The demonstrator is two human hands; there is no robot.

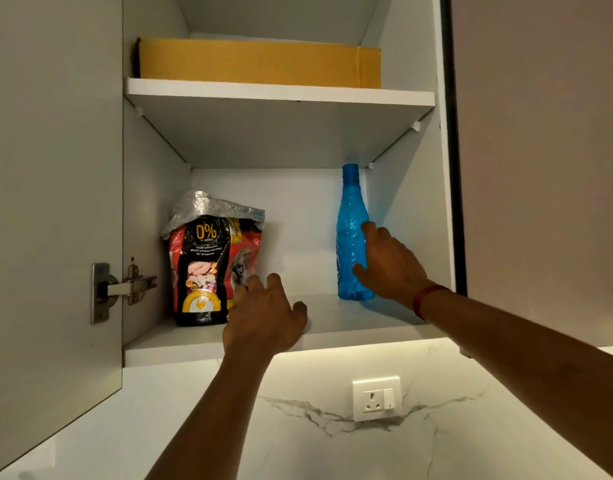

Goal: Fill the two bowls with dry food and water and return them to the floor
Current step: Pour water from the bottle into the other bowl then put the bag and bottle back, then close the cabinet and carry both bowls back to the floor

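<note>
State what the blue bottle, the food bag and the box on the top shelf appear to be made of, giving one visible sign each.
Blue bottle: likely translucent plastic, with a faceted, glossy surface. Food bag: probably printed plastic film, glossy, with a crinkled silvery top. Box: apparently cardboard, matte brown with a taped seam.

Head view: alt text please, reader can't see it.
Two bare hands reach into an open wall cabinet: the right hand touches an upright blue bottle, the left hand is open beside a pet food bag on the same lower shelf. A yellow box lies on the shelf above.
</note>
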